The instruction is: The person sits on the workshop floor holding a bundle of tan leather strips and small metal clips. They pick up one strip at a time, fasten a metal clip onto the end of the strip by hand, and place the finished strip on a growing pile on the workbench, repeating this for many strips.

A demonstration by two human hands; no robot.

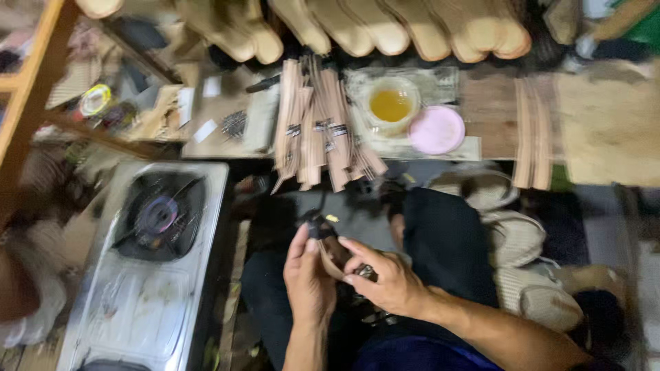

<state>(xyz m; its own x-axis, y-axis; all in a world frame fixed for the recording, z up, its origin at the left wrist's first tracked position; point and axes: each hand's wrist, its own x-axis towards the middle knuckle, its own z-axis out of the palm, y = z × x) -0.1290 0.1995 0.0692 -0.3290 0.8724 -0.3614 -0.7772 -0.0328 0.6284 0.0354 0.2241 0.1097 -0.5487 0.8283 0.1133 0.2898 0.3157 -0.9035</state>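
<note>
Low in the middle of the frame, over the person's lap, both hands meet on a small tan strap piece (332, 260) with a dark clip at its top end. The picture is blurred, so the piece's exact shape is hard to tell. The left hand (309, 278) stands upright beside it, fingers (298, 246) closed together against the piece's left side and thumb up near the dark clip. The right hand (388, 282) comes in from the right, its fingers (357, 269) curled and pinched on the piece's lower end, where something dark and metallic shows; what it is I cannot tell.

Under the hands lie dark trousers (443, 240), one knee pointing up the frame. Just beyond the knee, on the desk (491, 110), a fan of tan straps (320, 130) with dark bands spreads toward the person. Right of the straps sits a clear bowl (390, 104) of yellow liquid, with a pink lid (436, 130) touching its lower right. Further right, another stack of straps (533, 134) lies upright and well apart from the first. Along the top edge runs a row of pale shoe soles (385, 27). To the left of the lap, a steel gas stove (155, 261) with a dark burner (159, 214) sits on the floor.
</note>
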